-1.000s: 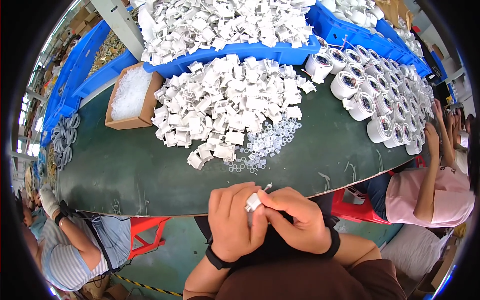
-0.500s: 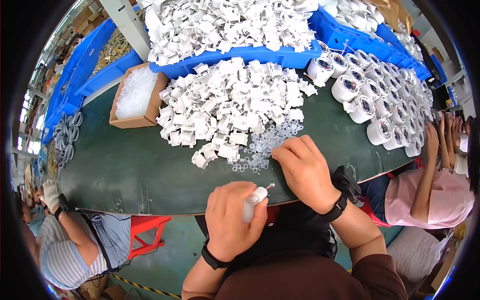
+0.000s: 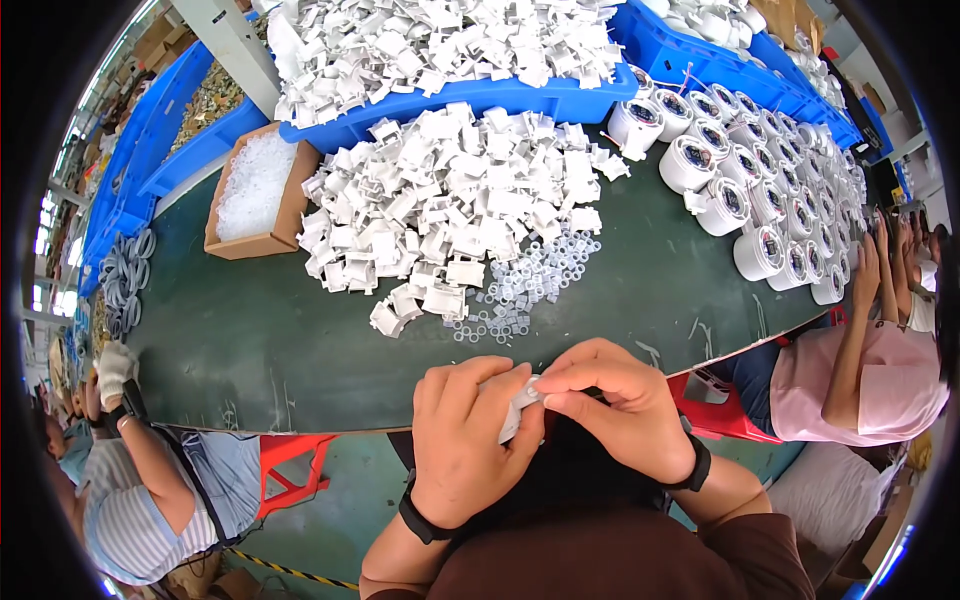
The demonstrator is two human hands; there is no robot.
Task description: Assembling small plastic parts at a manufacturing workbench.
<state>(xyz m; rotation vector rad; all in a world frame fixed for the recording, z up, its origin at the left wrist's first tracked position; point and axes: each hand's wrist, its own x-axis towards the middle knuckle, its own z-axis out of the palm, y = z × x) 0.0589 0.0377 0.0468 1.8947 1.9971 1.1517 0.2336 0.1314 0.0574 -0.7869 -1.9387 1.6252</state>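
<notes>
My left hand (image 3: 468,435) is closed around a small white plastic part (image 3: 517,408) at the table's near edge. Much of that part is hidden by the fingers. Against its upper end, my right hand (image 3: 625,405) pinches thumb and forefinger together; whatever sits between those fingertips is too small or covered to make out. Just beyond my hands lies a scatter of small translucent grey rings and square pieces (image 3: 530,285). Behind it rises a large heap of white plastic housings (image 3: 415,215).
A blue bin (image 3: 460,103) heaped with more housings stands behind. To its left is a cardboard box (image 3: 265,243) of clear small parts; grey rings (image 3: 125,280) lie farther left. Rows of white round units (image 3: 757,255) fill the right. Co-workers sit on both sides, one in pink (image 3: 870,385).
My right hand has left the small grey rings and come down to the white part in my left hand. Its fingertips now meet the part's upper end. The view has shifted slightly.
</notes>
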